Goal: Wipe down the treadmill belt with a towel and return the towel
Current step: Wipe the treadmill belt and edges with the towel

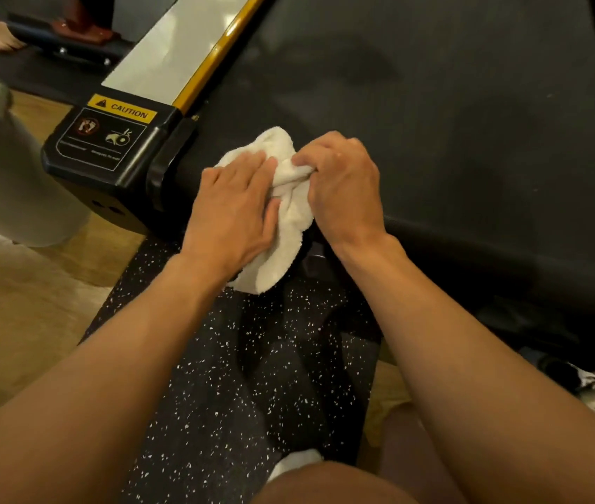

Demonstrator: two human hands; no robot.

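White fluffy terry towel (285,198) bunched at rear edge of dark matte treadmill belt (434,121), just beside black plastic end cap (107,147) with yellow caution label; lower end draped over belt edge toward speckled black rubber floor mat (252,358).

Left hand (232,209) laid flat on towel, fingers together and extended, likely to pin cloth down. Right hand (339,183) curled, fingers clamped on towel fold, likely to gather cloth into pad for wiping.

Belt surface beyond end cap finely textured, dull. Yellow metal side rail (216,52) glossy, running away from end cap.
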